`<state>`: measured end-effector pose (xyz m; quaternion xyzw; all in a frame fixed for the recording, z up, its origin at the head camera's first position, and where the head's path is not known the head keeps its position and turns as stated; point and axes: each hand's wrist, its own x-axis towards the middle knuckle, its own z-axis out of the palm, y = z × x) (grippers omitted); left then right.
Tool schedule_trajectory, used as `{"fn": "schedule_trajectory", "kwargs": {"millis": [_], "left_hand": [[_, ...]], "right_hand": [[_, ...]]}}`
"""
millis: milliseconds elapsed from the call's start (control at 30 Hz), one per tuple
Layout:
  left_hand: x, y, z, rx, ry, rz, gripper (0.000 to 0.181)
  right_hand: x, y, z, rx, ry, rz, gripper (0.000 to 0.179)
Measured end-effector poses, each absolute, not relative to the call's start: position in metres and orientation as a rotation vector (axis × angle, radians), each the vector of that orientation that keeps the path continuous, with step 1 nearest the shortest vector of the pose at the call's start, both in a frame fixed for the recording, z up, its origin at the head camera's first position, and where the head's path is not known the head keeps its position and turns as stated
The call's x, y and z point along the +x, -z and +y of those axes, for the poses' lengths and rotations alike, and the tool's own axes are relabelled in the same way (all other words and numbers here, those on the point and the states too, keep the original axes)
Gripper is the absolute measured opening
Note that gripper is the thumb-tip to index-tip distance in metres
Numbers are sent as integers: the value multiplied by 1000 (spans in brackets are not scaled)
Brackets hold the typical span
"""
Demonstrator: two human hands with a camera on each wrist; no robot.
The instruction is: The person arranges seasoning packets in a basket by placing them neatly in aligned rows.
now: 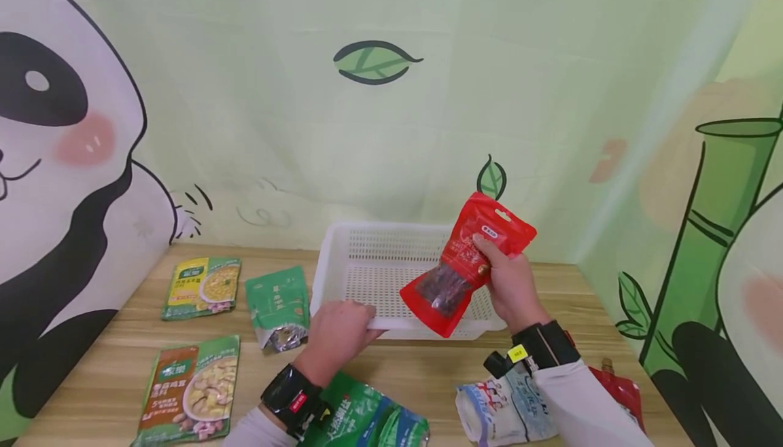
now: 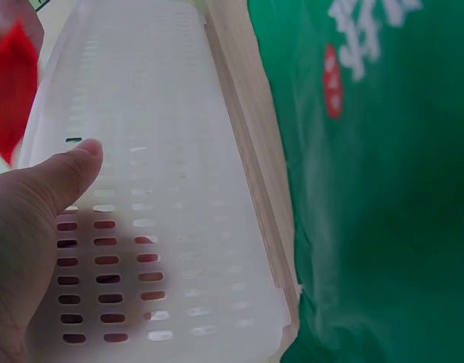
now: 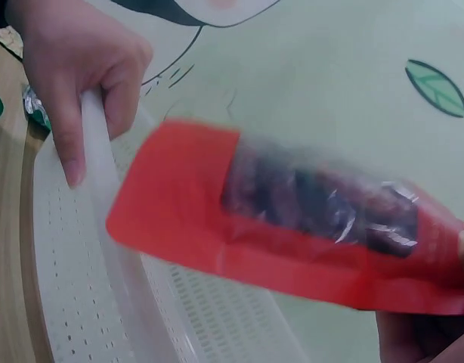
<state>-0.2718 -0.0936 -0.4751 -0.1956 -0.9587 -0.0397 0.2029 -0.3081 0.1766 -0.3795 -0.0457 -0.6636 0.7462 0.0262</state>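
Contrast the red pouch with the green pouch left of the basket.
The red pouch is held up in the right hand; the green pouch lies on the table. The red pouch shows dark contents through a window; the green pouch shows a crumpled silver end. Both carry printed lettering.

Head view: bright, diffuse illumination; a pale glare streak crosses the backdrop [image 1: 391, 134] at right. Left wrist view: shadow darkens part of the white basket [image 2: 183, 174]; the foreground green pouch [image 2: 383, 197] is out of focus. Right wrist view: the red pouch [image 3: 175, 204] exhibits edge blur and specular glints.
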Motion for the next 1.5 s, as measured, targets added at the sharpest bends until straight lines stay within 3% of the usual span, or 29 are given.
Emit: {"fn": "schedule_trajectory", "kwargs": {"millis": [700,1000,1500], "left_hand": [[-272,474,-96,-570,113,-2654,35],[-273,474,-95,-560,138,-2685,34],[-274,476,-96,-561,122,-2673,32]], "right_hand": [[-358,392,185,-446,-1977,-2104,64],[-366,398,180,-400,-1804,-2299,51],[-366,408,175,-334,-1501,-2566,50]]}}
